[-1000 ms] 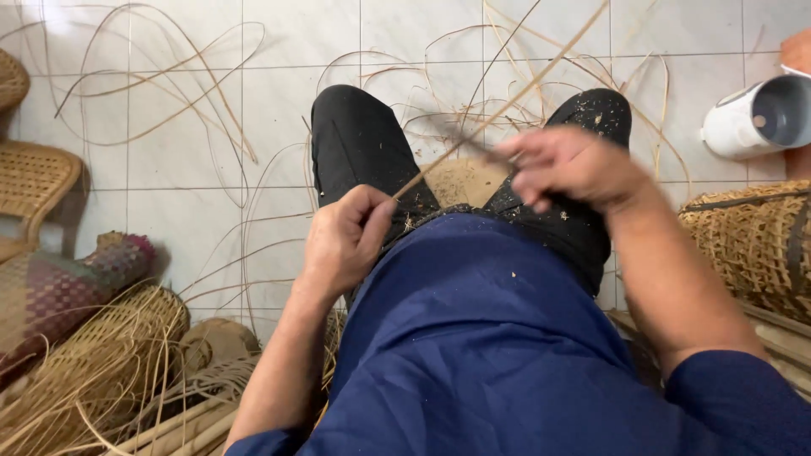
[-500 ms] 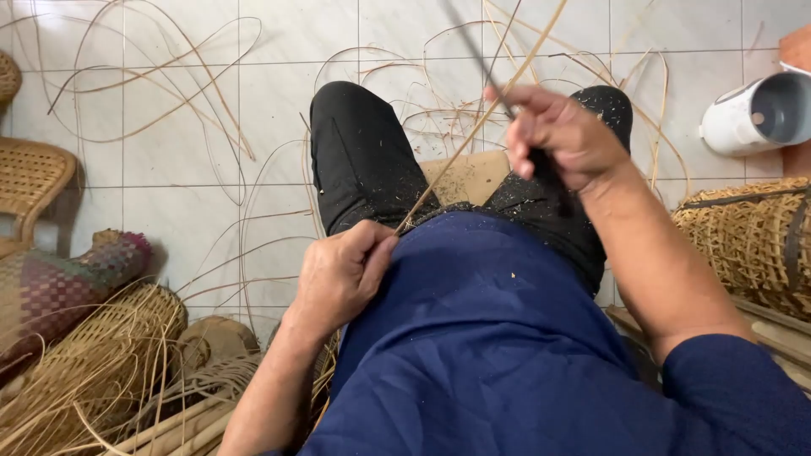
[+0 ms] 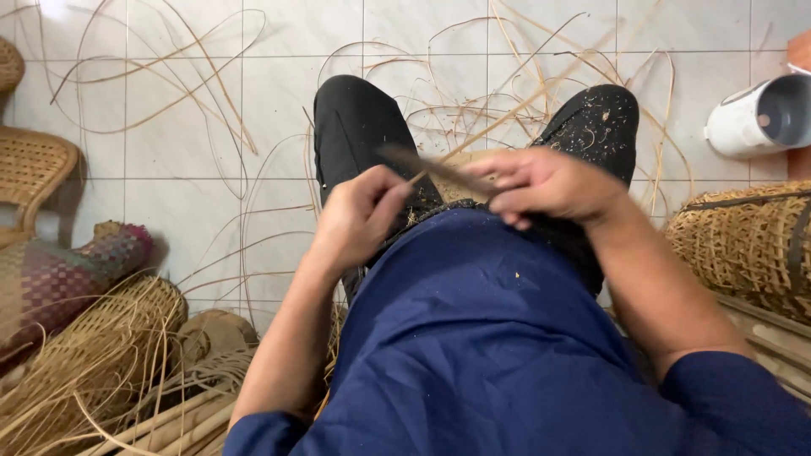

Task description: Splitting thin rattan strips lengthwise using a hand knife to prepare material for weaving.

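Over white tiles (image 3: pixel 186 219) littered with cane strips (image 3: pixel 211 93), baskets (image 3: pixel 752 241) flanking: left hand (image 3: pixel 359 215) pinching a strip (image 3: pixel 524 105), right hand (image 3: pixel 545 181) gripping a blade (image 3: pixel 431 165).

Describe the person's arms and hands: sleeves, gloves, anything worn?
Both hands bare: left hand and right hand show no gloves, rings or watch. Forearms are uncovered. Dark blue sleeves are pushed up near the elbows, the left sleeve and the right sleeve, matching the blue shirt. No markings visible.
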